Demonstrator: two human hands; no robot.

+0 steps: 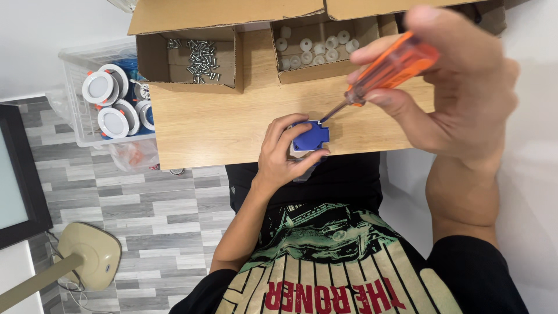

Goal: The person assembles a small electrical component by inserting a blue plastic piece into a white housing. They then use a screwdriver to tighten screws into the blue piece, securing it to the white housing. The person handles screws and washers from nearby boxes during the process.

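Observation:
My left hand (pixel 282 151) grips a small blue plastic part (pixel 310 137) at the near edge of the wooden table (pixel 209 125). My right hand (pixel 459 81) is raised close to the camera and holds a screwdriver with an orange handle (pixel 390 68). Its metal tip touches the top right corner of the blue part. A white piece shows just under the blue part, mostly hidden by my fingers.
Two open cardboard boxes stand at the table's far side: one with several metal screws (pixel 200 58), one with several white round caps (pixel 317 49). A clear plastic bin (pixel 75 110) of round white lamps sits left of the table. A beige stand base (pixel 87 253) rests on the floor.

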